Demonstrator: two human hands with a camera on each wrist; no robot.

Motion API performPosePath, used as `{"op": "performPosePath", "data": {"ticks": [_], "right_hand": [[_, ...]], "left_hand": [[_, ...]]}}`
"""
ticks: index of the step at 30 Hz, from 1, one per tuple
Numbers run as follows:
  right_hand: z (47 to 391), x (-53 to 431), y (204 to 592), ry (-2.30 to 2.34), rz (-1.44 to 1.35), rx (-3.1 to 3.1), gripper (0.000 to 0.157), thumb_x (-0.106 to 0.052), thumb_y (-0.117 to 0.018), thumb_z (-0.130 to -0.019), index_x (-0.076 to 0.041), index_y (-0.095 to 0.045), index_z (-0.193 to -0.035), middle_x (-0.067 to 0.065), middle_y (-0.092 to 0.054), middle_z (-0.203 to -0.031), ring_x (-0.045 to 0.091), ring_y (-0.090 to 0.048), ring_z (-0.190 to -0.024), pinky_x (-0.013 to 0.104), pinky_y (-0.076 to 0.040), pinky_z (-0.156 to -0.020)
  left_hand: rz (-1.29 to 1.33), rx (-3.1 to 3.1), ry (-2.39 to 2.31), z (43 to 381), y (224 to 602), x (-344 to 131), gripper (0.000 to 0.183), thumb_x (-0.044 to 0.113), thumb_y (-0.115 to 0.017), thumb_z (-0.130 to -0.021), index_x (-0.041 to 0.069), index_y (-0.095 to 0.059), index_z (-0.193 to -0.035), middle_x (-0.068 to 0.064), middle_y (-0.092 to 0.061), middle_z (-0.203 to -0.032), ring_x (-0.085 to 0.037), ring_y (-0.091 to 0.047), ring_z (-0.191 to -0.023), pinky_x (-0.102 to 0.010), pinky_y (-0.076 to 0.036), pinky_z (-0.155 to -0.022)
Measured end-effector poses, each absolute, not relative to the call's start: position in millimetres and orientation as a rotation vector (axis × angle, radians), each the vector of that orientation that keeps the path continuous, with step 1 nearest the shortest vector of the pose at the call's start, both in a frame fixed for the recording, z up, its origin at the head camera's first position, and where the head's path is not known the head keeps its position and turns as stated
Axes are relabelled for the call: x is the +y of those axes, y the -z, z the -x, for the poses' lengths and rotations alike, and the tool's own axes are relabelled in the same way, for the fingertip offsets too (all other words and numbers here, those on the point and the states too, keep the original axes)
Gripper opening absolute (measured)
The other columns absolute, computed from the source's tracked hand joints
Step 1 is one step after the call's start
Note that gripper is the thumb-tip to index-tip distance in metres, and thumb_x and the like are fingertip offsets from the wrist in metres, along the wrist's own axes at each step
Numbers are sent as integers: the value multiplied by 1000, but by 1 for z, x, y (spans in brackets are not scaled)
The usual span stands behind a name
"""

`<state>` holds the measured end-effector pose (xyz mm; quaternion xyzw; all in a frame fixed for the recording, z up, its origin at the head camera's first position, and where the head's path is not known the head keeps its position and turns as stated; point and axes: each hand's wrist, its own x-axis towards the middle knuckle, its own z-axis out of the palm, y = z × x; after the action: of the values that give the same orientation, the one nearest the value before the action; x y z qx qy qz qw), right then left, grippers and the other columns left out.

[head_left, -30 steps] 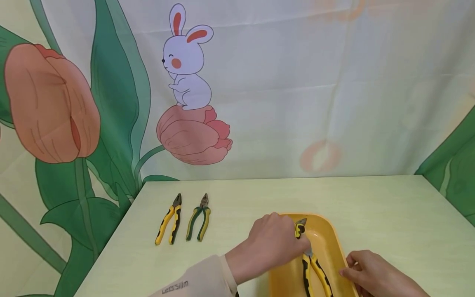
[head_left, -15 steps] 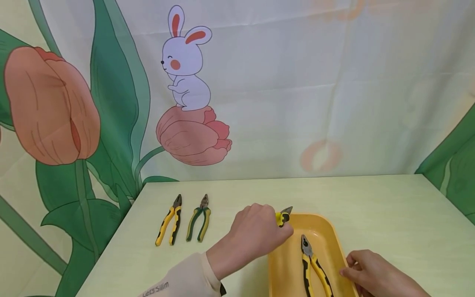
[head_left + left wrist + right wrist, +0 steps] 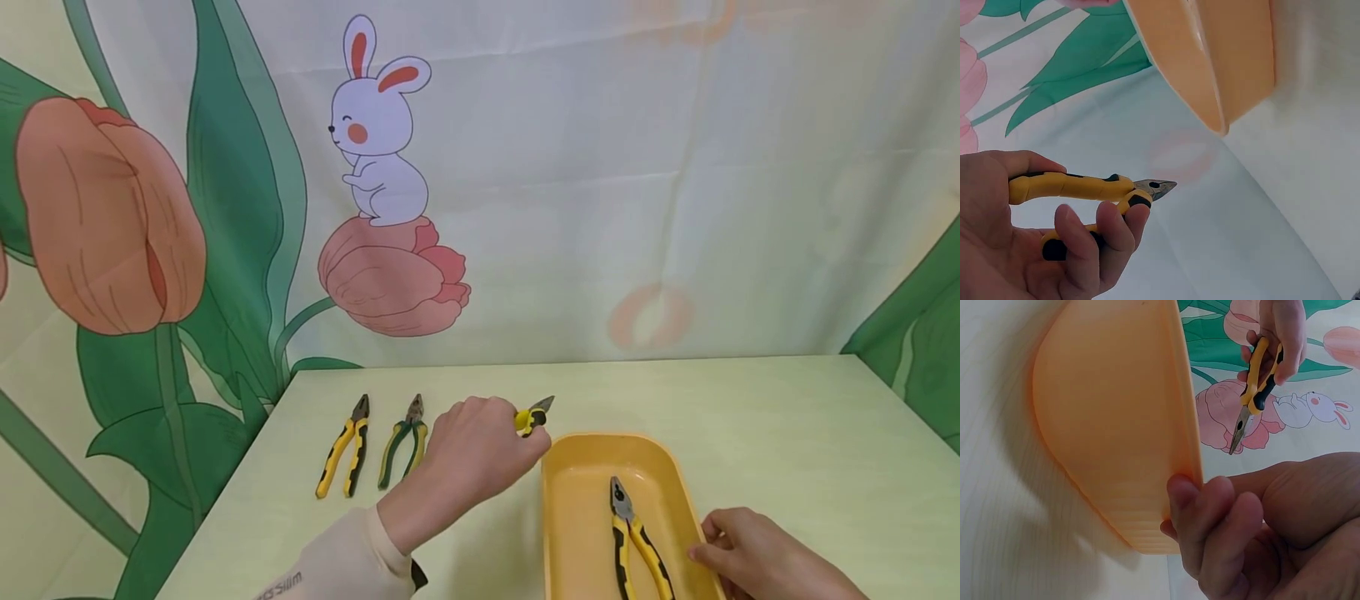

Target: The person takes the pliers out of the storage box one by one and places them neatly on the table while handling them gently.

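My left hand [image 3: 476, 446] grips yellow-and-black needle-nose pliers [image 3: 534, 417] above the table, left of the yellow tray [image 3: 577, 533]. In the left wrist view its fingers curl round the lower handle of the pliers [image 3: 1072, 187], whose tapered tips point away from the hand. The right wrist view shows the two handles spread apart. My right hand [image 3: 757, 550] pinches the tray's right rim between thumb and fingers; close up, those fingers [image 3: 1216, 506] lie at the rim. Inside the tray rest other yellow-and-black pliers [image 3: 621, 504], jaws toward the far end.
On the left of the table [image 3: 472, 533] lie yellow-and-black pliers [image 3: 325, 475] with dark jaws. Beside them are green-and-yellow pliers [image 3: 386, 462], partly covered by my left hand. A printed cloth [image 3: 540, 208] with a rabbit and tulips hangs behind the table.
My left hand has carried the needle-nose pliers up and leftward from over the tray, uncovering the pliers inside it. The right hand has kept its place at the rim.
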<state>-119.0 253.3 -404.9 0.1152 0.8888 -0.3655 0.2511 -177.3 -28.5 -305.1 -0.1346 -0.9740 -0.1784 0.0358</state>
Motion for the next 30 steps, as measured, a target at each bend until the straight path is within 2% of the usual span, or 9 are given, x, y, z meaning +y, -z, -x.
{"op": "performPosePath", "data": {"ticks": [10, 21, 30], "right_hand": [[120, 255, 411, 990, -326, 2409, 17, -18, -60, -98, -5, -57, -88, 3, -53, -66, 16, -51, -58, 26, -41, -58], [121, 255, 409, 991, -320, 2409, 16, -16, -59, -98, -5, -57, -88, 3, -54, -67, 16, -51, -59, 26, -42, -59], [120, 254, 406, 994, -313, 2424, 16, -16, -59, -98, -5, -57, -87, 4, -55, -65, 15, -49, -55, 25, -41, -57]], "left_hand": [[312, -2955, 533, 187, 305, -51, 42, 31, -55, -80, 17, -30, -49, 5, -25, -49, -15, -28, -48, -29, -19, -47], [189, -3000, 555, 199, 305, -73, 40, 33, -54, -80, 16, -35, -49, 4, -28, -48, -14, -29, -48, -29, -20, -46], [108, -3016, 532, 209, 307, -87, 39, 32, -52, -79, 16, -34, -49, 4, -28, -47, -15, -27, -49, -29, -17, -47]]}}
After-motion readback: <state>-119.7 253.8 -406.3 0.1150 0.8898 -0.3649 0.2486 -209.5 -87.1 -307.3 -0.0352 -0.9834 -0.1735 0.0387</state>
